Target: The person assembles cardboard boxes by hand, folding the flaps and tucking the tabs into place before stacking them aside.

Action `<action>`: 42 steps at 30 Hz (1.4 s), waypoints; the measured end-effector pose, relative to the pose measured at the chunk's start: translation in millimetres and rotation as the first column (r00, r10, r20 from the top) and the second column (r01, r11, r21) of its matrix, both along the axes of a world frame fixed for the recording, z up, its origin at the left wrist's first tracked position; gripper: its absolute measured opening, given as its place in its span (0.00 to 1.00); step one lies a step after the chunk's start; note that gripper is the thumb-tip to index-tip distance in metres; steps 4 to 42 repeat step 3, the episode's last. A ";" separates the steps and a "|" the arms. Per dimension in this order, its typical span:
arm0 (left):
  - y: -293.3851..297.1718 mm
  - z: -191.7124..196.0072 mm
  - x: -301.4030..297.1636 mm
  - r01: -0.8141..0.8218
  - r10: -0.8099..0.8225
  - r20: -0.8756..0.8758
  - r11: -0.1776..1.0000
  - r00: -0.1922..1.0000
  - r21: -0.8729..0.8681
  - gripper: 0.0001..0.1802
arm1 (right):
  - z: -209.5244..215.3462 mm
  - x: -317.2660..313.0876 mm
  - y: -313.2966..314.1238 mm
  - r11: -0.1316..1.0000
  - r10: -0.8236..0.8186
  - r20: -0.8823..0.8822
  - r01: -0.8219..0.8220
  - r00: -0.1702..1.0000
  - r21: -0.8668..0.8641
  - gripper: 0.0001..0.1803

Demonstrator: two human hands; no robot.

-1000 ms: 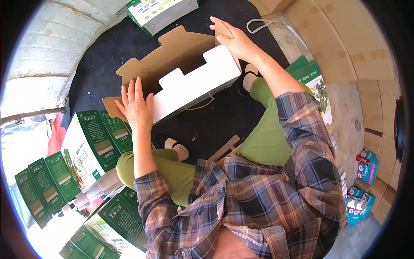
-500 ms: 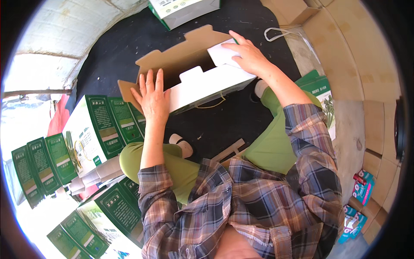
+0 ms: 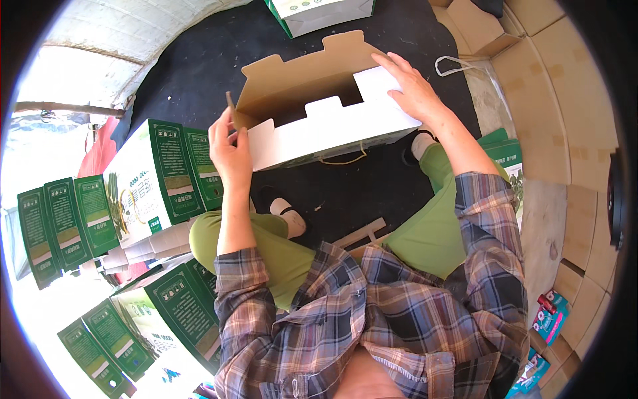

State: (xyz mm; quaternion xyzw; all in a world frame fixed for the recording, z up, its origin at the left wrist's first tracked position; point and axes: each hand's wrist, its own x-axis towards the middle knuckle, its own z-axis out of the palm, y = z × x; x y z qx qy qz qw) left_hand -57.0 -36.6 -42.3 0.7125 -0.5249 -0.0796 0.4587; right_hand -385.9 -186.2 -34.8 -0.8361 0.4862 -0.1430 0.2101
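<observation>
In front of my knees stands a cardboard carton (image 3: 332, 136) with its top unclosed, brown inside and white on the near top flap, with a thin cord handle (image 3: 345, 157) on its near side. My left hand (image 3: 230, 149) is at its left end, fingers and thumb closed on the upright brown end flap (image 3: 238, 118). At the right end, the white end flap (image 3: 377, 85) is folded inward over the opening. My right hand (image 3: 419, 93) rests over that flap with its fingers stretched out and its thumb apart. The tall far flap stands up, notched along its edge.
Green and white printed cartons (image 3: 143, 189) stand in rows on my left. Another carton (image 3: 325, 14) sits beyond, on the black floor sheet (image 3: 193, 80). Brown boxes (image 3: 531, 113) line the right side, near a white strap loop (image 3: 455, 64). Teal packets (image 3: 550, 319) lie at lower right.
My left hand has gone from spread fingers over the carton's left end to gripping the left flap, which now stands more upright. The right hand stays on the right flap.
</observation>
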 end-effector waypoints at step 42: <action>2.0 -1.4 -2.4 0.058 -0.082 0.175 0.989 0.981 0.138 0.26 | -2.9 -1.4 -2.8 0.999 0.019 0.041 -0.017 0.999 -0.036 0.46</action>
